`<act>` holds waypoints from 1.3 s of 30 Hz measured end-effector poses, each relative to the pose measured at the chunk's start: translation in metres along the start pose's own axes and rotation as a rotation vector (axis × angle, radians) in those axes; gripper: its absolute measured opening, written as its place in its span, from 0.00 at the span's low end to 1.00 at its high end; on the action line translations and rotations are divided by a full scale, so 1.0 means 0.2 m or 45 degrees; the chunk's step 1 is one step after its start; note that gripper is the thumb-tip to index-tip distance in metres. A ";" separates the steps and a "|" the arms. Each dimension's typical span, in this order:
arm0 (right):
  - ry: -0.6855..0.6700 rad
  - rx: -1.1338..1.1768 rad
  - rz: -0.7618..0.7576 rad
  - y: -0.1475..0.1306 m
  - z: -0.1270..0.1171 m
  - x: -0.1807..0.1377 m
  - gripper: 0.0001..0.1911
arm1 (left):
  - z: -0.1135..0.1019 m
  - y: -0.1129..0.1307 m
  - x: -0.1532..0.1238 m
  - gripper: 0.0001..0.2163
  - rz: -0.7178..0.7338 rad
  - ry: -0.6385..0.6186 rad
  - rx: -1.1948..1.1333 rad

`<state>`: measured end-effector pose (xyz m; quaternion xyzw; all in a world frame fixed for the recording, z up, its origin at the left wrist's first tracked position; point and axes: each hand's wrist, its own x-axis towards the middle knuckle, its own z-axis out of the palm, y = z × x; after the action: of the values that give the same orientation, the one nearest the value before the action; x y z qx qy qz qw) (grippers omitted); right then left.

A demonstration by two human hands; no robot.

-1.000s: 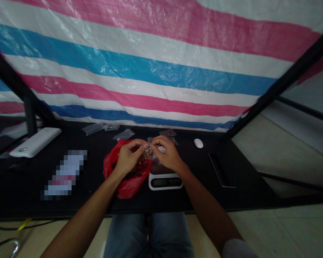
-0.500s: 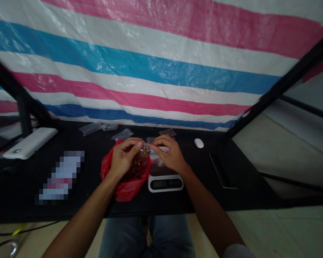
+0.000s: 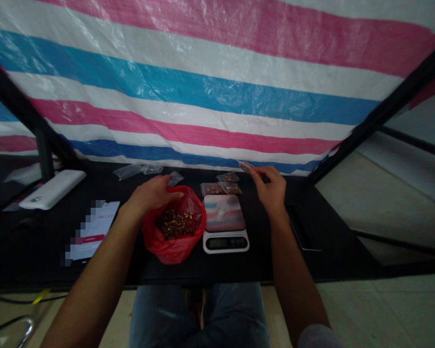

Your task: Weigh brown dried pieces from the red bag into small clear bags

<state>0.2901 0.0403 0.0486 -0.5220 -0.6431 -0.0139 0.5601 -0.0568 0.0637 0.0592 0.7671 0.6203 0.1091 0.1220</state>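
Note:
My right hand [image 3: 271,190] is raised at the back right, pinching a small clear zip bag [image 3: 245,166] with brown contents. My left hand [image 3: 152,194] reaches over the back left rim of a red plastic bag [image 3: 166,249], thumb apart from the fingers. Its fingertips are at a clear plastic bag [image 3: 175,179]; whether they touch it I cannot tell. Inside the red bag lie many small brown pieces [image 3: 177,223], like seeds or nuts. A white kitchen scale [image 3: 224,212] with a bare metal plate stands to its right. Several filled zip bags [image 3: 229,187] lie behind the scale.
More clear plastic bags [image 3: 136,170] lie at the back left. A white box-shaped device [image 3: 54,189] and a lit phone [image 3: 94,232] are on the left. A dark phone [image 3: 302,229] lies on the right of the black table [image 3: 239,270]. Striped sheeting [image 3: 210,92] hangs behind.
My hands have parted from above the red bag. The right carried a filled zip bag to the back right; the left moved back left toward the clear bags. The scale plate is now uncovered.

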 end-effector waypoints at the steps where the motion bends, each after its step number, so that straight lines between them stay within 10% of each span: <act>1: -0.085 -0.034 0.004 0.01 -0.01 0.00 0.11 | -0.01 -0.02 0.02 0.23 -0.024 -0.119 0.057; 5: -0.394 -0.073 -0.024 -0.11 0.00 -0.06 0.12 | -0.05 -0.04 0.00 0.13 0.090 -0.130 0.038; 14: -1.395 -0.157 -0.821 -0.68 0.12 -0.36 0.23 | -0.23 0.01 -0.14 0.16 0.241 0.257 -0.091; 17: -1.440 -0.402 -0.855 -0.68 0.14 -0.38 0.07 | -0.22 -0.02 -0.18 0.13 0.290 0.243 -0.088; 26: -1.176 -0.100 -0.684 -0.78 -0.02 -0.22 0.13 | -0.19 -0.04 -0.30 0.17 0.302 0.254 -0.118; 32: -1.556 -0.043 -0.631 -0.76 0.21 -0.28 0.18 | -0.11 -0.03 -0.34 0.26 0.284 0.147 -0.215; 39: -1.595 -0.645 -0.801 -0.77 0.25 -0.26 0.09 | -0.10 0.00 -0.35 0.12 -0.293 -0.004 -1.211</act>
<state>0.1401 -0.0346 0.0790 -0.3367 -0.9380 -0.0211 -0.0794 -0.0783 -0.0033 0.0761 0.5529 0.5822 0.3652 0.4711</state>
